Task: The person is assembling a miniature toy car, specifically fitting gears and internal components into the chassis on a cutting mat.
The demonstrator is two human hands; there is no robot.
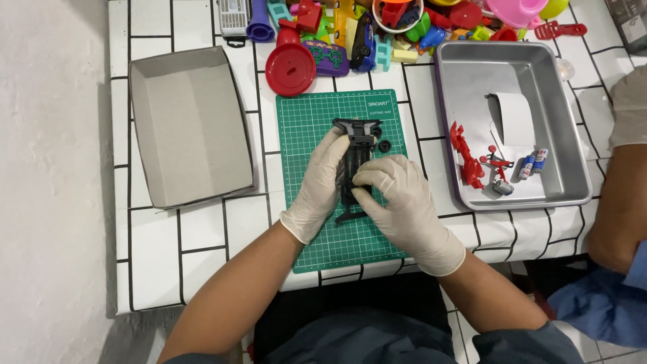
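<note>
Both my hands wear white gloves and grip a black plastic toy chassis [356,152] lying lengthwise on a green cutting mat [306,125]. My left hand [322,178] clasps its left side. My right hand [397,195] pinches its lower right part with thumb and fingers. A small black wheel [384,145] lies on the mat just right of the chassis, apart from my fingers.
A metal tray [559,121] on the right holds red toy parts [466,158], two small batteries [532,163] and a white paper. An open grey cardboard box [189,128] lies on the left. Colourful toys [337,34] crowd the table's far edge. Another person's gloved arm [623,168] rests at the right.
</note>
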